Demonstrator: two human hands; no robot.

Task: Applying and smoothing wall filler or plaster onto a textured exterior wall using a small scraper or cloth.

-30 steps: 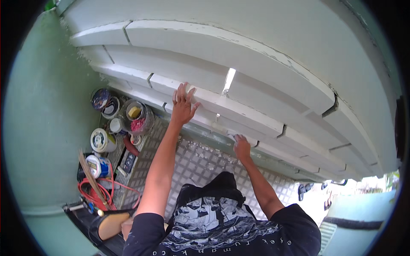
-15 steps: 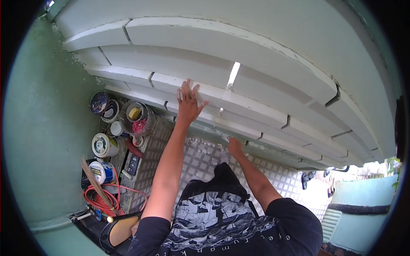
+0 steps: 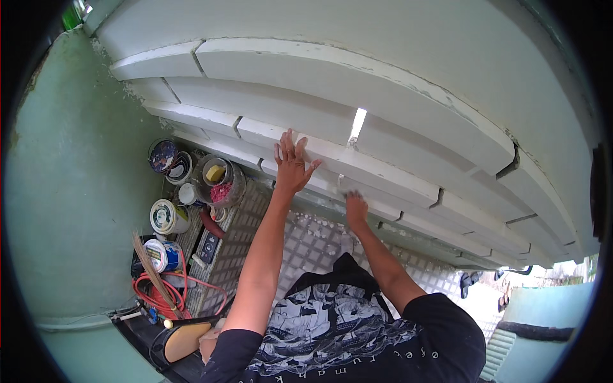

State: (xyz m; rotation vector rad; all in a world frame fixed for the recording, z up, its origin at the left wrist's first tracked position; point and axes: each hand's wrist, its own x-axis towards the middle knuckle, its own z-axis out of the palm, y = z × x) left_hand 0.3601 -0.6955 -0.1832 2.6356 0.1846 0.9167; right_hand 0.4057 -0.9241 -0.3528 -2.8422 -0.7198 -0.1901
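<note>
Left hand [image 3: 292,170]: spread wide, empty, against long, straight-edged white-painted slat [image 3: 389,171] | Right hand [image 3: 357,210]: blurred, grip and contents cannot be told; at lower white-painted slat [image 3: 387,208] | Advised: left braced flat, right's pressure light, even lengthwise.

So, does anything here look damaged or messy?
Yes: pale crumbs lie scattered over the tiled floor below the white ledges, like debris. The upper ledge's rim also looks chipped and rough, unlike its smoother face.
</note>
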